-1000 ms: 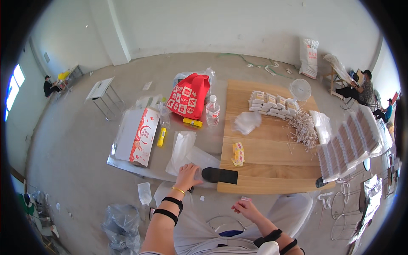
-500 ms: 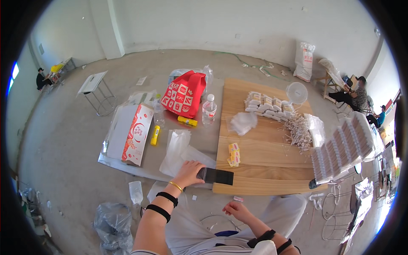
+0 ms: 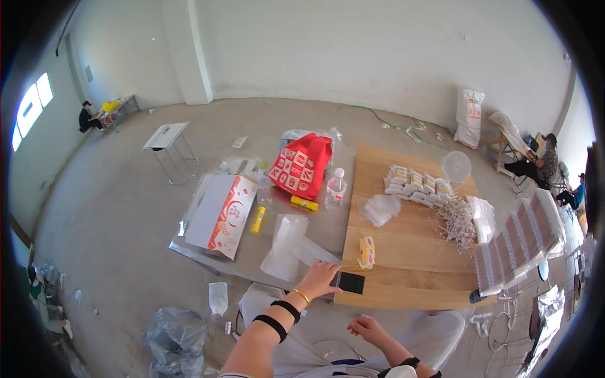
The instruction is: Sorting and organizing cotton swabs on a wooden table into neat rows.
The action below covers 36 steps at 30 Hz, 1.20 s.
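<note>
My left hand (image 3: 320, 278) is closed on the left end of a flat black rectangular thing (image 3: 351, 283), phone-like in shape. It lies at the left front corner of the wooden board (image 3: 416, 286); its exact kind does not show. Over my lap, my right hand (image 3: 368, 329) has its fingers curled, and I see nothing in them. Just beyond the black thing stand small yellow-and-white packs (image 3: 367, 252). A translucent plastic bag (image 3: 287, 246) lies left of the board, close to my left hand.
Farther back are a red carrier bag (image 3: 302, 165), a water bottle (image 3: 336, 189), two yellow tubes and a white-and-red box (image 3: 214, 217). The board holds cotton swabs (image 3: 458, 220), packed bundles and a small fan (image 3: 456, 167). Stacked swab packs (image 3: 520, 242) rise at right. Several people sit far off.
My view has shifted, so the scene sits lower and farther right. My left hand still holds the black thing, now showing a shorter part. The right hand remains curled over my lap.
</note>
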Tool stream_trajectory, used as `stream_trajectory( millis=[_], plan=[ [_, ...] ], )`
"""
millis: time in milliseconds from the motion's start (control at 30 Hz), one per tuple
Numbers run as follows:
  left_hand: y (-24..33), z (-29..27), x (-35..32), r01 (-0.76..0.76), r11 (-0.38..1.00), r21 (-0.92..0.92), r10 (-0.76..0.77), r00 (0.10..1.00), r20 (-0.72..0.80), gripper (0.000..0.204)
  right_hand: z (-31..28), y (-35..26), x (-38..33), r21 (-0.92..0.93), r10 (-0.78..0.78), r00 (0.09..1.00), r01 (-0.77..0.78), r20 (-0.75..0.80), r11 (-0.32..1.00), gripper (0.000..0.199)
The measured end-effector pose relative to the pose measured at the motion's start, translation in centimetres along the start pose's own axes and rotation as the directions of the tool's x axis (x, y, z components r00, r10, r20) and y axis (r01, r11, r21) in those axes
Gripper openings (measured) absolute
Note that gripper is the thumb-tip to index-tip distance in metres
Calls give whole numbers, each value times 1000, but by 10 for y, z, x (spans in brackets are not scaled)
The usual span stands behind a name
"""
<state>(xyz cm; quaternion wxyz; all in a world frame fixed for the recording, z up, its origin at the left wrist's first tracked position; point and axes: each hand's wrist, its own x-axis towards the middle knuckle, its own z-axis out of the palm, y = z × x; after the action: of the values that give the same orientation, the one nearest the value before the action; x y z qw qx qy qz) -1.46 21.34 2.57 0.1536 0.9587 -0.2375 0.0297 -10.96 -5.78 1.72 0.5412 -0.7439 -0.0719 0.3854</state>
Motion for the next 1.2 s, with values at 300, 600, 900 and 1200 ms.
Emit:
stream_trajectory(
  millis=[300, 600, 900, 1200],
  plan=[
    [-17, 3, -42, 292, 912, -287, -369, 890, -269, 50, -4, -15, -4, -118, -17, 998, 9, -64, 993, 27],
    [-52, 15, -77, 535, 795, -286, -598, 771, -222, 51, 2, 5, 3, -79, -6, 999, 2, -50, 997, 24],
    [-43, 22, -25, 660, 751, 25, -658, 751, -62, 59, 7, -2, -1, -175, 11, 1000, -10, 3, 984, 24],
    [-73, -14, -8, 564, 811, -159, -582, 744, -330, 57, 0, 19, 4, -138, 26, 1000, -28, -14, 990, 24]
  ],
)
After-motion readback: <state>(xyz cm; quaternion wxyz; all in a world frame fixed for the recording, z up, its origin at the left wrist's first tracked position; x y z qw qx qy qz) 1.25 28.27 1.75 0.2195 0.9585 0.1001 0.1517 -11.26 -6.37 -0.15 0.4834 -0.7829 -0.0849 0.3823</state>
